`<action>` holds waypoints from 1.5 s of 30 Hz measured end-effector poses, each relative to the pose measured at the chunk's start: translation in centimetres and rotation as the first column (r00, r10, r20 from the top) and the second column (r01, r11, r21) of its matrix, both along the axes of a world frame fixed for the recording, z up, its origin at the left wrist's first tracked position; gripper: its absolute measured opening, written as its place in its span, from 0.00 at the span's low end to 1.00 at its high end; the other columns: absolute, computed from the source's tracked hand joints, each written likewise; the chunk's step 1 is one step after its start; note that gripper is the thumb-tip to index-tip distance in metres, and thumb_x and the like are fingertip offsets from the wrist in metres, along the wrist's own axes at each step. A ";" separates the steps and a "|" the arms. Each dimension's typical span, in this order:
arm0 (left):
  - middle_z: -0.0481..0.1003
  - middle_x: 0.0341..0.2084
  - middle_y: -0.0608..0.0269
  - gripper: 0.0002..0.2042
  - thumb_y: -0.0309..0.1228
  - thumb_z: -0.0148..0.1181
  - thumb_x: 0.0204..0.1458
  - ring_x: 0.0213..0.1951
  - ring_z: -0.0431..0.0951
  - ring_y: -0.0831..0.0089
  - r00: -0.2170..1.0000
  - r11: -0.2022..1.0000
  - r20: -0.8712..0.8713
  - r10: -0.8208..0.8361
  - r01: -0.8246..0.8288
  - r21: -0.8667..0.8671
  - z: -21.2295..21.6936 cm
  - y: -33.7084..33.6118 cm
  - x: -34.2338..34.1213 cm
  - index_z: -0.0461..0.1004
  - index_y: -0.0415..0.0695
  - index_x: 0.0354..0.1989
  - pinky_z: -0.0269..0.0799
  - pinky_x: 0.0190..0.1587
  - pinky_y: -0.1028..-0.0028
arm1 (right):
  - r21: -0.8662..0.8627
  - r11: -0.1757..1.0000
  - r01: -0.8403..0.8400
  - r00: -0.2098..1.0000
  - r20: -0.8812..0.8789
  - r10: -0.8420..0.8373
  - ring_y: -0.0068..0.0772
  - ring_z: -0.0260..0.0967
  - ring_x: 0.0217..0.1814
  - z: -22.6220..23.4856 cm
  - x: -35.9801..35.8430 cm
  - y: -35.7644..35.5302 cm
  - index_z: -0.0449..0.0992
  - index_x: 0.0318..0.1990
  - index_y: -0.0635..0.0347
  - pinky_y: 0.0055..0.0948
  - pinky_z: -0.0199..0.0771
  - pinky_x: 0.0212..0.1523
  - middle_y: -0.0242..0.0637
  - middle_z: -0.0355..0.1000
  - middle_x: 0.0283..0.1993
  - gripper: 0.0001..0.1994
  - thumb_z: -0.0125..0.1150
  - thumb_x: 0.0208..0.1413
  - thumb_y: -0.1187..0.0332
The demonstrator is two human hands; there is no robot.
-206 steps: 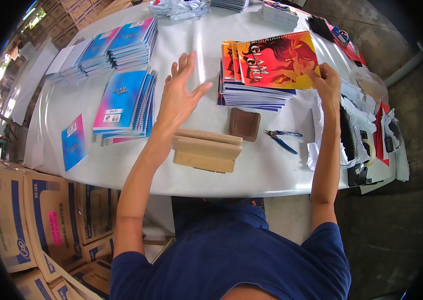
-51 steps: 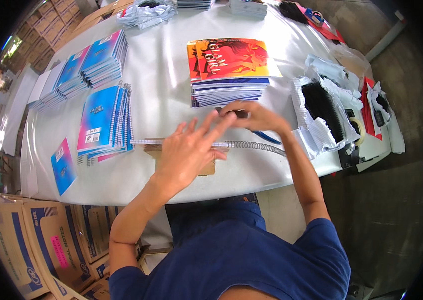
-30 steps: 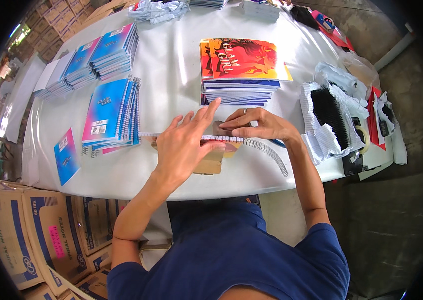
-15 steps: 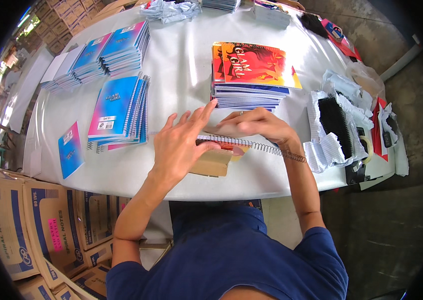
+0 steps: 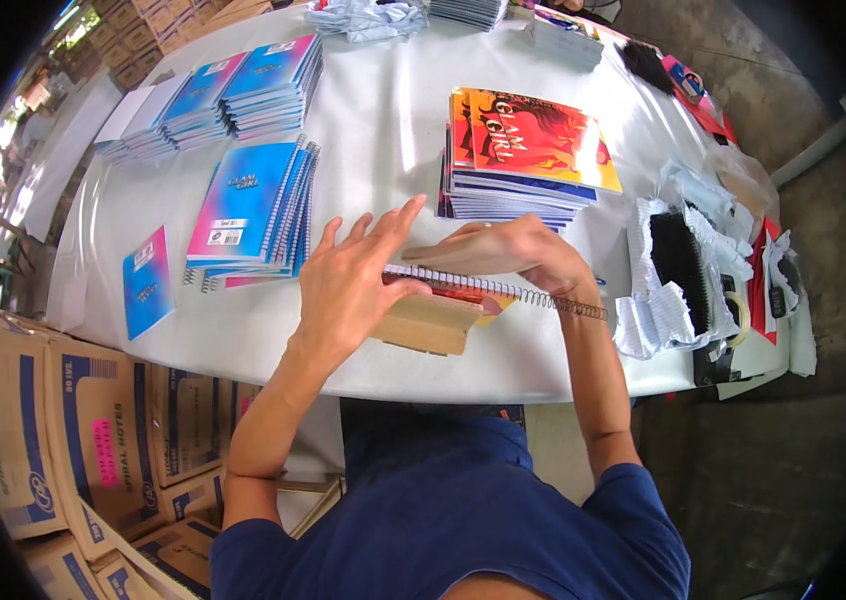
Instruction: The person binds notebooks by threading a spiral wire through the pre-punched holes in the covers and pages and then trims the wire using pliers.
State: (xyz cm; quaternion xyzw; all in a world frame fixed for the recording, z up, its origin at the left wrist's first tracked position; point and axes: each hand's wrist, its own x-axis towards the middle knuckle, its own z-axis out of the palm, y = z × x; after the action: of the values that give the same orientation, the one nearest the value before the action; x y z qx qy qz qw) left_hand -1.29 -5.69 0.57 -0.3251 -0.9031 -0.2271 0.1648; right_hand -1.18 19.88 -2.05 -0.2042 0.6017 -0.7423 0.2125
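Note:
Near the table's front edge, a notebook with a red and yellow cover (image 5: 496, 304) stands with its punched edge up, against a brown cardboard block (image 5: 423, 325). My left hand (image 5: 348, 285) steadies it at the left end, thumb on the near side and fingers raised and spread behind. A dark wire spiral (image 5: 565, 303) runs along the top edge and sticks out well past the right end. Just behind this edge is my right hand (image 5: 528, 250), its fingers stretched leftward and smeared by motion; whether they touch the wire is unclear.
Beyond my hands lies a stack of red-orange notebooks (image 5: 543, 145). Blue-pink spiral notebooks (image 5: 248, 205) are piled at left, with a single blue-pink cover (image 5: 148, 285) beside them. Crumpled paper holding black wire spirals (image 5: 678, 265) sits at right. Cardboard boxes (image 5: 103, 430) stand below left.
The view has shifted a little, so the table's things appear slightly to the right. My right hand's fingers have moved along the spiral edge; my left hand keeps its place on the notebook.

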 end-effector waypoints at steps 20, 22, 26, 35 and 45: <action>0.64 0.64 0.55 0.53 0.28 0.78 0.27 0.66 0.62 0.61 0.950 0.857 0.297 -0.095 -0.074 0.510 -1.1 -3.1 -1.3 0.56 0.51 0.69 0.67 0.62 0.68 | 0.179 0.984 0.010 0.998 -0.055 0.000 0.31 0.70 0.52 0.8 -2.6 -3.0 0.81 0.44 0.67 0.31 0.67 0.54 0.41 0.77 0.47 0.24 0.63 0.56 0.51; 0.63 0.65 0.56 0.54 0.27 0.78 0.29 0.66 0.63 0.61 0.914 0.771 0.364 -0.180 -0.099 0.629 -2.8 -3.5 -1.9 0.53 0.49 0.70 0.68 0.61 0.68 | -0.084 0.996 0.022 0.994 0.109 -0.012 0.30 0.71 0.50 0.8 -2.3 -2.9 0.81 0.44 0.66 0.32 0.69 0.51 0.41 0.77 0.46 0.23 0.63 0.56 0.51; 0.61 0.66 0.53 0.54 0.26 0.78 0.32 0.64 0.65 0.61 0.748 0.605 0.555 -0.363 -0.264 0.751 -4.5 -4.2 -2.7 0.50 0.49 0.72 0.68 0.61 0.68 | 0.404 0.913 0.054 0.989 -0.148 0.007 0.34 0.72 0.49 2.1 -3.1 -4.3 0.81 0.45 0.64 0.33 0.70 0.50 0.44 0.77 0.46 0.26 0.63 0.55 0.47; 0.59 0.67 0.55 0.45 0.18 0.70 0.42 0.65 0.63 0.61 0.833 0.502 0.382 -0.401 -0.149 0.852 -5.7 -4.2 -2.9 0.51 0.41 0.70 0.67 0.64 0.62 | -0.032 0.999 -0.031 0.998 0.062 0.033 0.34 0.72 0.49 1.8 -3.7 -4.1 0.83 0.43 0.63 0.33 0.69 0.52 0.45 0.78 0.45 0.26 0.64 0.53 0.46; 0.67 0.61 0.52 0.39 0.28 0.68 0.49 0.62 0.67 0.64 0.794 0.552 0.401 -0.457 -0.100 0.828 -6.3 -5.1 -3.2 0.54 0.38 0.68 0.69 0.60 0.65 | 0.460 0.870 0.176 0.972 -0.223 -0.079 0.32 0.69 0.44 2.9 -3.0 -6.4 0.82 0.46 0.62 0.31 0.68 0.47 0.41 0.77 0.40 0.26 0.62 0.55 0.46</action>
State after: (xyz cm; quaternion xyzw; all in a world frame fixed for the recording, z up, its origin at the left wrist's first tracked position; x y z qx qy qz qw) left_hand -4.45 -10.77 -5.68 -0.2217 -0.6573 -0.7202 -0.0117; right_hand -4.17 13.47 0.81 -0.1778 0.7959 -0.5600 0.1460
